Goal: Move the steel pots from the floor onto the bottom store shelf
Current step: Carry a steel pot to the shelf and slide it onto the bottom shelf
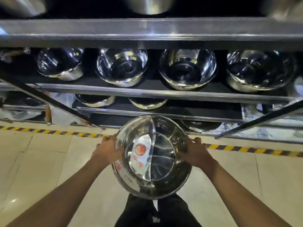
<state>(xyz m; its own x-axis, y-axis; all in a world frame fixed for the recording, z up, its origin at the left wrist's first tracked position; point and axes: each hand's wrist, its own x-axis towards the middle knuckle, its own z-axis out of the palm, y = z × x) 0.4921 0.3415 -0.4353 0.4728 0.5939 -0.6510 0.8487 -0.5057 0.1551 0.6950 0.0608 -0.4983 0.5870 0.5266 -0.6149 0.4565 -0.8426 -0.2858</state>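
A steel pot (pixel 151 157) with a curved divider across its middle and a printed label inside is held up off the floor (pixel 41 161), directly in front of the shelving and above the person's legs. It is gripped on both sides: the left hand (pixel 107 149) is curled round the left rim and wall, and the right hand (pixel 196 152) is curled round the right rim. The fingers of both hands are mostly hidden behind the pot, so how far they wrap underneath cannot be told.

The bottom shelf (pixel 105 119) lies just beyond the pot, behind a yellow-and-black striped line (pixel 49 131) on the floor. One pot on the bottom shelf (pixel 200 126) is already seen to the right, and a dark free stretch is seen to its left. Other pots (pixel 122 67) are lined up on the shelves above.

The step in hand is judged to be the carry and lowering into that free stretch. It is best done with the pot kept level and the grip kept even on both sides. The pot should be brought low enough to clear the edge of the shelf above, slid in base first, and set down apart from its neighbour so that steel is not knocked on steel. The hands should be released only once the base is fully supported.
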